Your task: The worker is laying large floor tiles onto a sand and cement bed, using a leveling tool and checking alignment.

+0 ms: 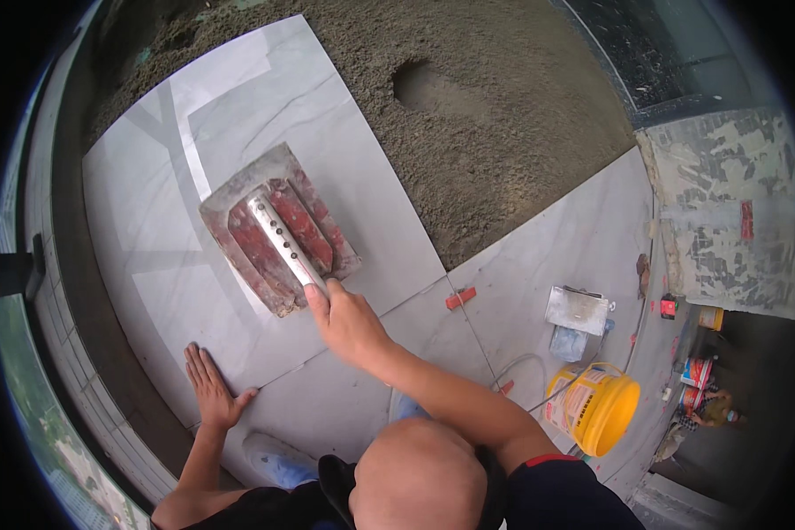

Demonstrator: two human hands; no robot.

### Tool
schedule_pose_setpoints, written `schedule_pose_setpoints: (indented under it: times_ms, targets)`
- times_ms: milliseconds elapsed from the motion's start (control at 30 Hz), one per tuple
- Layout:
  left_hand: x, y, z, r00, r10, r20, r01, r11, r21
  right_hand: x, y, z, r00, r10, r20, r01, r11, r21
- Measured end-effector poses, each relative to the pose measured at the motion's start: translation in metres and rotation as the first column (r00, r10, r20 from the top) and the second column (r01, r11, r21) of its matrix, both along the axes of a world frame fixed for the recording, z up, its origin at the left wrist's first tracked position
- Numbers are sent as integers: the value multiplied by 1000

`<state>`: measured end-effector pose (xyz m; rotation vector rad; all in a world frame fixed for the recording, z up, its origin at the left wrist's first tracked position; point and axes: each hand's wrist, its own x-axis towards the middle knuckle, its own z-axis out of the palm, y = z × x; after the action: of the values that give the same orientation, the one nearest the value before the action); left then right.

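Observation:
A wide rectangular trowel (pixel 278 230), smeared with red and grey, lies flat on a large white marbled tile (pixel 177 159). Its metal handle with a row of holes points toward me. My right hand (pixel 346 322) grips the near end of that handle. My left hand (pixel 208 389) is pressed flat, fingers together, on the near left corner of the same tile, close to its edge.
A bed of grey-brown mortar (pixel 503 132) with a dent in it lies beyond the tile. To the right, on laid tiles (pixel 583 238), are a red clip (pixel 459 298), a small metal box (pixel 577 309) and a yellow bucket (pixel 596 406). A low wall (pixel 71 353) runs along the left.

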<state>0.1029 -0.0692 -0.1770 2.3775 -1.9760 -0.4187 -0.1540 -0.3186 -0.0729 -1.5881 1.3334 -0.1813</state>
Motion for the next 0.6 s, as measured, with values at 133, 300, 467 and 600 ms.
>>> schedule_pose_setpoints:
  times_ms: [133, 300, 467, 600]
  targets:
    - [8, 6, 4, 999, -13, 29, 12, 999, 41, 25, -21, -2, 992, 128, 18, -129, 976, 174]
    - [7, 10, 10, 999, -17, 40, 16, 999, 37, -12, -30, 85, 986, 68, 152, -84, 991, 106]
    - [8, 6, 14, 999, -1, 44, -3, 996, 93, -18, -10, 5, 999, -1, -53, 3, 999, 38]
    - [12, 1, 24, 997, 62, 41, -67, 988, 136, 17, -26, -26, 974, 148, -169, -129, 985, 117]
